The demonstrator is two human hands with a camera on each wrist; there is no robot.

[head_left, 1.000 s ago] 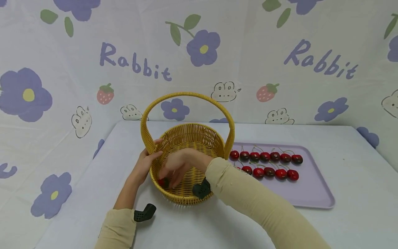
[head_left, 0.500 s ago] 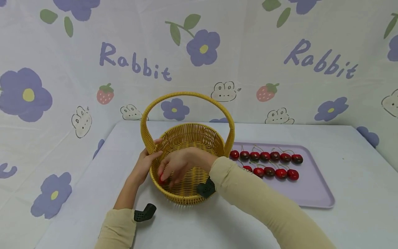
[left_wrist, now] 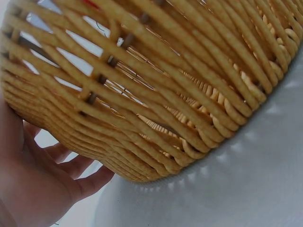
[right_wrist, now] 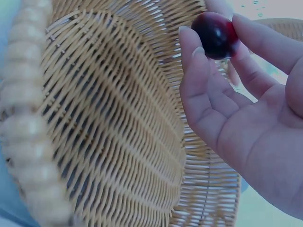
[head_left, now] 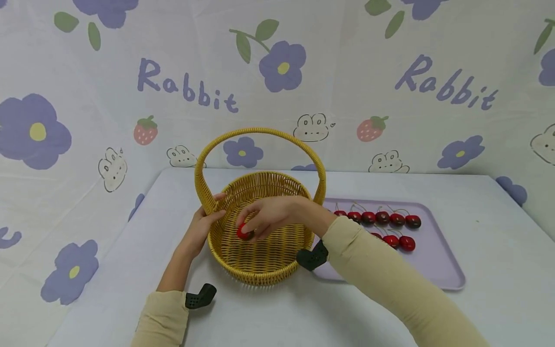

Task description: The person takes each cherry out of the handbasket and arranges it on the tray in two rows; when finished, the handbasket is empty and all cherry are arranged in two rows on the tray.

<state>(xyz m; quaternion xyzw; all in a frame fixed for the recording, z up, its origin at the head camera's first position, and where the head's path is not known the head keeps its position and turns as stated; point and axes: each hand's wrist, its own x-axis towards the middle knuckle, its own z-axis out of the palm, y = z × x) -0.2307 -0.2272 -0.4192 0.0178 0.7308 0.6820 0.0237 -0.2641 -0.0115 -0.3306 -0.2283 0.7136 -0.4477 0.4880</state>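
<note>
Since the earlier head frames, the right hand (head_left: 270,217) has risen from the basket floor toward the centre of the frame, carrying a red cherry (head_left: 244,232) up with it; the left hand (head_left: 204,224) has kept its place. The right hand now hovers above the interior of the wicker basket (head_left: 260,262), its fingertips curled to pinch the cherry (right_wrist: 217,34), which appears in the upper right of the right wrist view, clear of the weave below. The left hand rests against the basket's outer wall at centre left of the head view, thumb over the rim; in the left wrist view its fingers (left_wrist: 71,165) lie fairly straight against the weave at lower left. The basket stands upright on the white desk (head_left: 477,207), handle arching across the middle of the frame. To its right lies a lilac tray (head_left: 438,270) bearing two rows of cherries (head_left: 390,219), partly hidden behind the right forearm.
</note>
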